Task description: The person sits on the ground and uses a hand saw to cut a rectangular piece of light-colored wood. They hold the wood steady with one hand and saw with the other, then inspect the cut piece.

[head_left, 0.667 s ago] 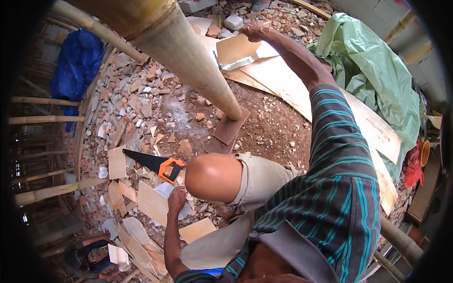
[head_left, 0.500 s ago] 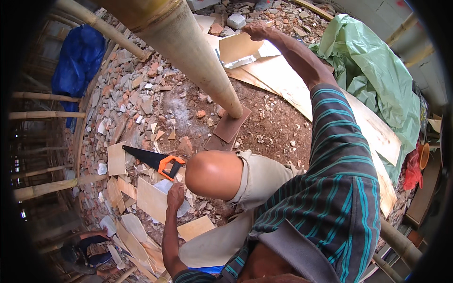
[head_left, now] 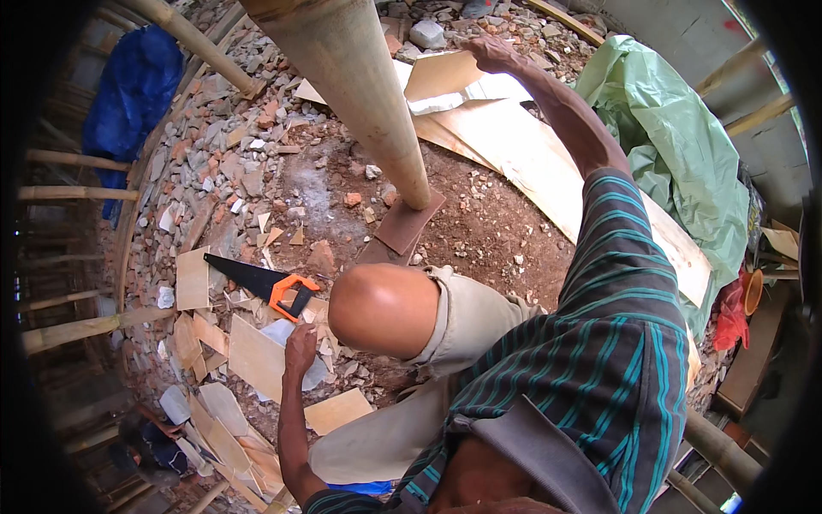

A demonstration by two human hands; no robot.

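You're peering steeply down from head height, fisheye-wide, near above your left fingers (head_left: 301, 333) and right fingers (head_left: 476, 44), ground (head_left: 492, 214) sweeping between them.

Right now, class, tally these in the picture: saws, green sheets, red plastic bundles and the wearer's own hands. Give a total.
Saw: 1
Green sheet: 1
Red bundle: 1
Hands: 2 (left hand, right hand)
Total: 5
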